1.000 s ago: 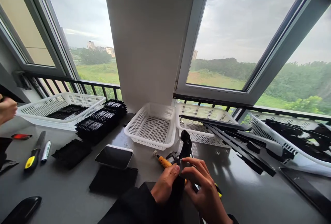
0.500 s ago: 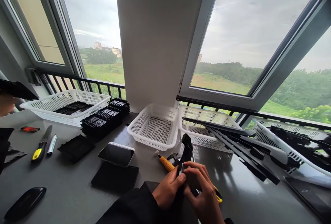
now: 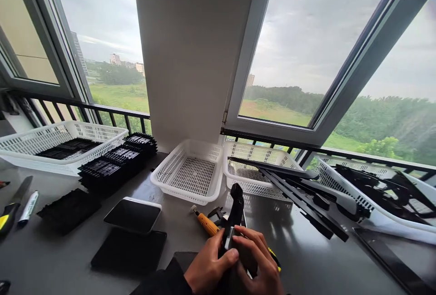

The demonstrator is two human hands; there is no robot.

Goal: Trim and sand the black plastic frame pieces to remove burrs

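Observation:
A long black plastic part (image 3: 236, 204) stands up between my hands near the table's front, its bent tip pointing away from me. My left hand (image 3: 206, 265) is closed around it, thumb pressed along the near side. My right hand (image 3: 260, 258) has bent fingers against the part's right side. A small silver-grey piece (image 3: 229, 238) shows between the thumbs and fingers; its kind is unclear. Just beyond my left hand lie an orange-handled tool (image 3: 207, 224) and a partly hidden dark, silvery tool (image 3: 218, 214). A yellow-and-black handle (image 3: 274, 259) peeks out behind my right hand.
White baskets (image 3: 158, 178) line the window side. Long black strips (image 3: 299, 199) jut over the table on the right. Stacked black grid parts (image 3: 112, 163), a phone (image 3: 132, 215), a black flat pad (image 3: 129, 252), a marker (image 3: 29, 208) and a knife (image 3: 12, 208) lie left.
The view has turned right, so the table's things appear further left. My hands still hold the black part, and the silver-grey piece shows more plainly. The person at the left edge is out of view.

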